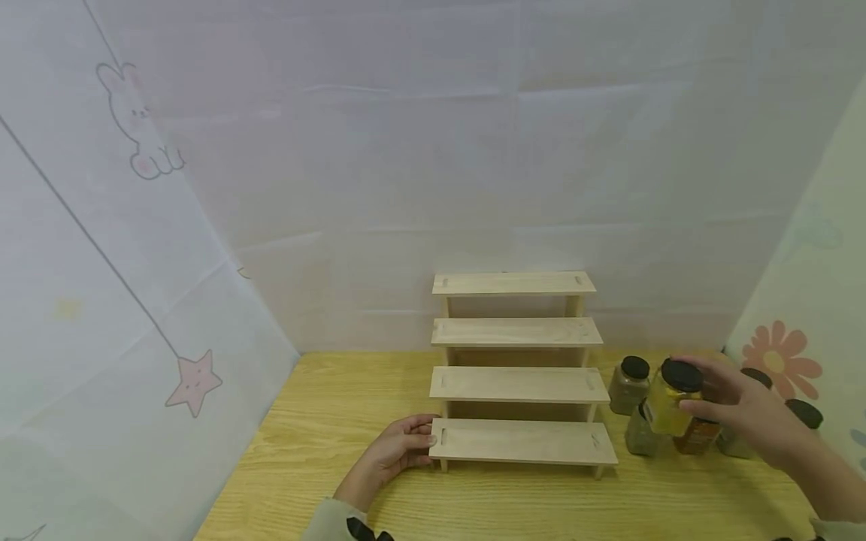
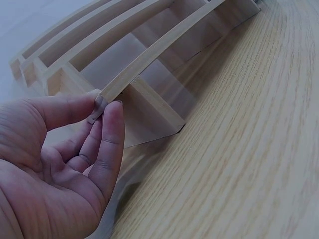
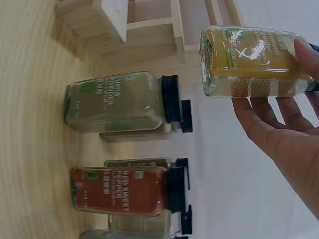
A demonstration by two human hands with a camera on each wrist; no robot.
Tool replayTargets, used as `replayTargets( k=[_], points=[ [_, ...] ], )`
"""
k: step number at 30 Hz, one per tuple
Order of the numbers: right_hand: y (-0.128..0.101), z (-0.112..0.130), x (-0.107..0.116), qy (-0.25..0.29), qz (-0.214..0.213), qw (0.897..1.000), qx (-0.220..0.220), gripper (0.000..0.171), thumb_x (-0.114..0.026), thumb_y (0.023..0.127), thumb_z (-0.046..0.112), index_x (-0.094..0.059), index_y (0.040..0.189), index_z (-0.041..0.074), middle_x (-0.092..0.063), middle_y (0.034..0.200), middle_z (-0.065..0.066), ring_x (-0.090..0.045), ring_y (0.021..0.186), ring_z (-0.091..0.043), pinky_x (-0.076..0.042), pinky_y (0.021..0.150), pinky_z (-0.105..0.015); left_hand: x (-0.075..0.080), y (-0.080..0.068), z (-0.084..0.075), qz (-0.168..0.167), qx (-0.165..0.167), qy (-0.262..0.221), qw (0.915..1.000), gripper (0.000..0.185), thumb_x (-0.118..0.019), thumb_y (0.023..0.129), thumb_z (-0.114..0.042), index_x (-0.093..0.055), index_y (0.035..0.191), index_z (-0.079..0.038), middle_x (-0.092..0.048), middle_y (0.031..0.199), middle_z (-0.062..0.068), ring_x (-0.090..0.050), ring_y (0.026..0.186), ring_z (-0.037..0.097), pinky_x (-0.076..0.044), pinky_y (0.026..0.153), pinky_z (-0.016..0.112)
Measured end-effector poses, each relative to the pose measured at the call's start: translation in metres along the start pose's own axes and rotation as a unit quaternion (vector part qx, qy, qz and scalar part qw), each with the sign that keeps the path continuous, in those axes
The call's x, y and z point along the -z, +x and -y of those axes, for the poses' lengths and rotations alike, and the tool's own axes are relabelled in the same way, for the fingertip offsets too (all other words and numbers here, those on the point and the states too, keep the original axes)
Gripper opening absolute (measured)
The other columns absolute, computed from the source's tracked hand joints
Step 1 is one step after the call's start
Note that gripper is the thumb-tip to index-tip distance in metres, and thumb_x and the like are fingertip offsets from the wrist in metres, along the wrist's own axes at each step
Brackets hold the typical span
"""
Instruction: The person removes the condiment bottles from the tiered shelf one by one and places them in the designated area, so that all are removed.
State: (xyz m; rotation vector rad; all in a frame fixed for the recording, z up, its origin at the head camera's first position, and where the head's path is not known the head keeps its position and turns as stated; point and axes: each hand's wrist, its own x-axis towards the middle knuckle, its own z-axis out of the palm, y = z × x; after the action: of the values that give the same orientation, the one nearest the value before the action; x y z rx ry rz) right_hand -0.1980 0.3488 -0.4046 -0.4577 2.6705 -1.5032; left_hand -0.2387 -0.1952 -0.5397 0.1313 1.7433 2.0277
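Observation:
A four-tier wooden step rack (image 1: 521, 439) stands on the table against the back wall. My left hand (image 1: 395, 453) is at the left end of its lowest board; in the left wrist view the thumb and fingers pinch that board's end (image 2: 115, 85). To the right of the rack, my right hand (image 1: 737, 402) grips a spice jar of yellow powder (image 3: 256, 62), labelled turmeric, near its black lid. That jar is raised above the other jars. Below it stand a jar of greenish-grey powder (image 3: 117, 102) and a red sweet pepper jar (image 3: 119, 189), both upright and black-lidded.
More spice jars stand close together at the right, among them one at the rack's side (image 1: 628, 391) and one near the right wall (image 1: 803, 413). Pale cloth walls (image 1: 379, 188) enclose the wood-grain table (image 1: 325, 421) at the back and sides.

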Motion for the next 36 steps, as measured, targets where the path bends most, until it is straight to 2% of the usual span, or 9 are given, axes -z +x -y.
replayTargets(
  k=[4, 7, 12, 14, 19, 24, 26, 31, 36],
  points=[
    [-0.007, -0.010, -0.002, 0.018, 0.006, 0.999, -0.027, 0.069, -0.062, 0.102, 0.017, -0.027, 0.161, 0.021, -0.049, 0.126, 0.032, -0.061, 0.104, 0.004, -0.060, 0.071, -0.038, 0.000, 0.000, 0.000, -0.001, -0.001, 0.002, 1.0000, 0.063, -0.070, 0.092, -0.005, -0.042, 0.147, 0.009, -0.064, 0.114, 0.011, -0.069, 0.091, 0.019, -0.060, 0.070, 0.027],
    [-0.012, -0.017, -0.005, 0.039, 0.013, 0.999, -0.024, 0.068, -0.061, 0.102, 0.014, -0.026, 0.161, 0.021, -0.060, 0.118, 0.023, -0.068, 0.094, -0.012, -0.060, 0.070, -0.039, 0.000, 0.000, 0.000, -0.001, 0.000, 0.001, 1.0000, 0.064, -0.070, 0.092, -0.005, -0.042, 0.147, 0.009, -0.064, 0.113, 0.011, -0.069, 0.090, 0.019, -0.060, 0.070, 0.027],
    [-0.021, -0.027, -0.012, 0.068, 0.018, 0.997, -0.013, 0.066, -0.058, 0.103, 0.009, -0.028, 0.160, 0.020, -0.051, 0.129, 0.022, -0.066, 0.086, -0.029, -0.060, 0.070, -0.041, 0.000, 0.000, 0.000, -0.002, 0.002, 0.002, 1.0000, 0.064, -0.070, 0.092, -0.005, -0.041, 0.148, 0.009, -0.063, 0.113, 0.011, -0.069, 0.090, 0.019, -0.060, 0.070, 0.027],
    [-0.023, -0.031, -0.015, 0.065, 0.014, 0.998, -0.021, 0.066, -0.059, 0.103, 0.011, -0.029, 0.160, 0.019, -0.041, 0.134, 0.028, -0.064, 0.088, -0.027, -0.059, 0.071, -0.039, 0.000, 0.000, 0.000, -0.001, 0.001, 0.002, 1.0000, 0.064, -0.070, 0.092, -0.005, -0.041, 0.148, 0.009, -0.064, 0.113, 0.011, -0.069, 0.090, 0.019, -0.060, 0.070, 0.027],
    [-0.030, -0.042, -0.020, 0.049, -0.003, 0.998, -0.048, 0.065, -0.063, 0.101, 0.015, -0.033, 0.158, 0.017, -0.047, 0.129, 0.027, -0.061, 0.092, -0.018, -0.057, 0.073, -0.033, 0.000, 0.001, 0.000, 0.002, -0.001, 0.001, 1.0000, 0.063, -0.069, 0.093, -0.004, -0.041, 0.148, 0.009, -0.064, 0.113, 0.011, -0.070, 0.090, 0.019, -0.060, 0.069, 0.027],
    [-0.033, -0.056, -0.024, 0.077, 0.012, 0.995, -0.055, 0.065, -0.062, 0.101, 0.011, -0.032, 0.158, 0.012, -0.045, 0.130, 0.035, -0.055, 0.107, 0.012, -0.057, 0.077, -0.029, 0.000, 0.001, 0.001, -0.001, 0.001, 0.000, 1.0000, 0.062, -0.069, 0.093, -0.004, -0.042, 0.147, 0.008, -0.063, 0.112, 0.010, -0.069, 0.089, 0.018, -0.060, 0.069, 0.027],
    [-0.035, -0.062, -0.026, 0.095, 0.026, 0.993, -0.064, 0.065, -0.060, 0.102, 0.010, -0.030, 0.159, 0.011, -0.040, 0.132, 0.038, -0.050, 0.112, 0.017, -0.057, 0.079, -0.029, 0.000, 0.001, 0.000, -0.003, 0.004, -0.002, 1.0000, 0.062, -0.069, 0.093, -0.003, -0.042, 0.148, 0.008, -0.063, 0.111, 0.009, -0.069, 0.089, 0.018, -0.060, 0.069, 0.027],
    [-0.036, -0.071, -0.031, 0.122, 0.053, 0.986, -0.103, 0.068, -0.060, 0.102, 0.015, -0.026, 0.160, 0.010, -0.038, 0.129, 0.039, -0.050, 0.110, 0.016, -0.057, 0.084, -0.034, 0.000, 0.002, 0.000, -0.006, 0.006, -0.005, 0.9999, 0.061, -0.068, 0.093, -0.003, -0.043, 0.148, 0.007, -0.062, 0.110, 0.008, -0.069, 0.089, 0.018, -0.060, 0.068, 0.027],
    [-0.038, -0.079, -0.035, 0.153, 0.082, 0.979, -0.104, 0.064, -0.059, 0.103, 0.013, -0.027, 0.159, 0.009, -0.044, 0.129, 0.040, -0.049, 0.112, 0.019, -0.057, 0.088, -0.036, -0.001, 0.001, 0.000, -0.006, 0.006, -0.006, 0.9999, 0.061, -0.068, 0.092, -0.002, -0.043, 0.147, 0.008, -0.063, 0.110, 0.009, -0.069, 0.089, 0.018, -0.061, 0.069, 0.027]
  ],
)
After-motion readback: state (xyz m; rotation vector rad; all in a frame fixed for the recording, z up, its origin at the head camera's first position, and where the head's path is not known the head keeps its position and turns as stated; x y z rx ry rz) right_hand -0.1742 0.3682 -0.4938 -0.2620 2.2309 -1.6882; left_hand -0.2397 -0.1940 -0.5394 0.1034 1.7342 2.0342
